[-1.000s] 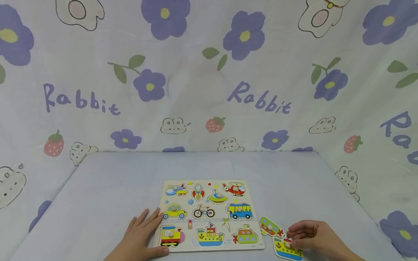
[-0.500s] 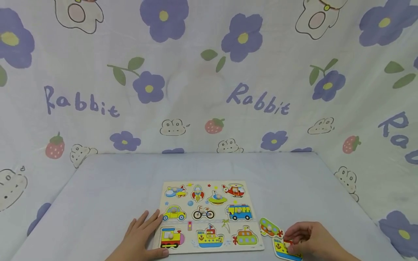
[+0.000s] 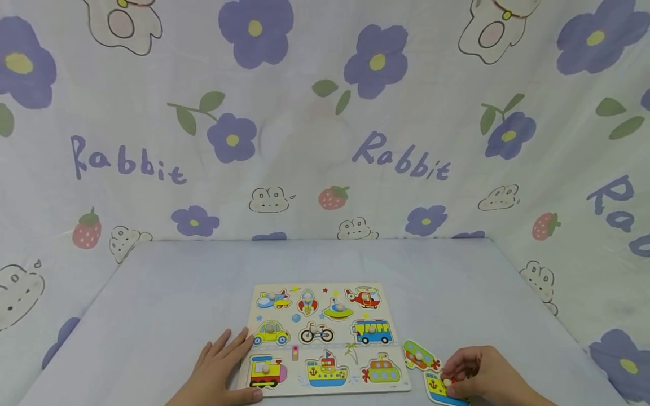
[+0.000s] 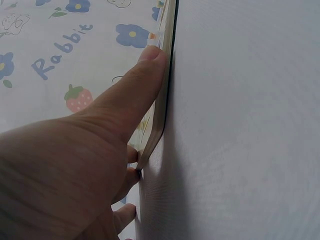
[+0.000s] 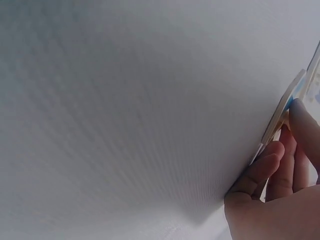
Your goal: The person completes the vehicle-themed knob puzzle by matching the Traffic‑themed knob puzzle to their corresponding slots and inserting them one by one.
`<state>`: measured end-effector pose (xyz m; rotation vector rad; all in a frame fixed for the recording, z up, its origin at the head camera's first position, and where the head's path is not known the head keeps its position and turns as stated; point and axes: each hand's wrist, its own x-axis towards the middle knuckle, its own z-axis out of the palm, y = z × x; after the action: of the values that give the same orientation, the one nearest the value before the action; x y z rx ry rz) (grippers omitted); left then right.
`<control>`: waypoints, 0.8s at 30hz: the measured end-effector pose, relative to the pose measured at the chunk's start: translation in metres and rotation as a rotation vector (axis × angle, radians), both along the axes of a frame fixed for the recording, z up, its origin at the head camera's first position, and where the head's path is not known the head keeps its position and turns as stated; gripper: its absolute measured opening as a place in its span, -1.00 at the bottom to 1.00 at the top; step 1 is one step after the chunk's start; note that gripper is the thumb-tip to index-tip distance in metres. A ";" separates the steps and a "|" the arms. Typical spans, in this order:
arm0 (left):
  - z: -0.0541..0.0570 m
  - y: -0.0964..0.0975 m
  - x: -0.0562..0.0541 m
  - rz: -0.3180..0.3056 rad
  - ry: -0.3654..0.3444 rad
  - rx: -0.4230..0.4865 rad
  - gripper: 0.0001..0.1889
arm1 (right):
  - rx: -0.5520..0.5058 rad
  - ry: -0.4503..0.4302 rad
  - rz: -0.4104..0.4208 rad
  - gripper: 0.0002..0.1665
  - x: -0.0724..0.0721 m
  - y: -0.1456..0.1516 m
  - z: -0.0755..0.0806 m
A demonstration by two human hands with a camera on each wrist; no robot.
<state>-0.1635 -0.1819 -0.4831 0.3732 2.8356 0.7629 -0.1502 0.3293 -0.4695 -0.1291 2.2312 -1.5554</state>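
A wooden vehicle puzzle board lies on the table. My left hand rests at its lower left corner, fingers spread along the left edge and thumb on the front edge. To the board's right, my right hand pinches the small round knob of a yellow and blue ship puzzle piece, partly covered by the fingers. In the right wrist view the piece is seen edge-on by the thumb. A green and orange submarine piece lies just beyond the ship piece.
Knobbed pieces such as the train, car and bus sit in the board. The ship recess and submarine recess show printed pictures. A patterned curtain stands behind the pale table.
My right fingers have shifted slightly left and come together at the ship piece's knob. The left hand and the board look unchanged; the head view has tilted up a little.
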 end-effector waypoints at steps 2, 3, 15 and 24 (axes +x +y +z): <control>-0.001 0.000 0.000 -0.001 0.001 -0.001 0.14 | 0.015 -0.006 -0.006 -0.65 0.000 0.001 0.000; -0.001 0.000 0.000 -0.003 0.003 -0.001 0.15 | 0.026 -0.010 -0.010 -0.65 -0.001 0.001 0.001; -0.001 0.001 -0.001 0.003 0.004 0.008 0.15 | 0.093 0.002 0.010 -0.66 -0.002 0.004 0.011; -0.002 0.000 0.000 -0.002 -0.001 0.010 0.14 | 0.189 0.063 -0.036 -0.64 -0.006 -0.006 0.022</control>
<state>-0.1639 -0.1816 -0.4849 0.3770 2.8307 0.7767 -0.1564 0.3230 -0.4476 -0.0843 2.4282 -1.3670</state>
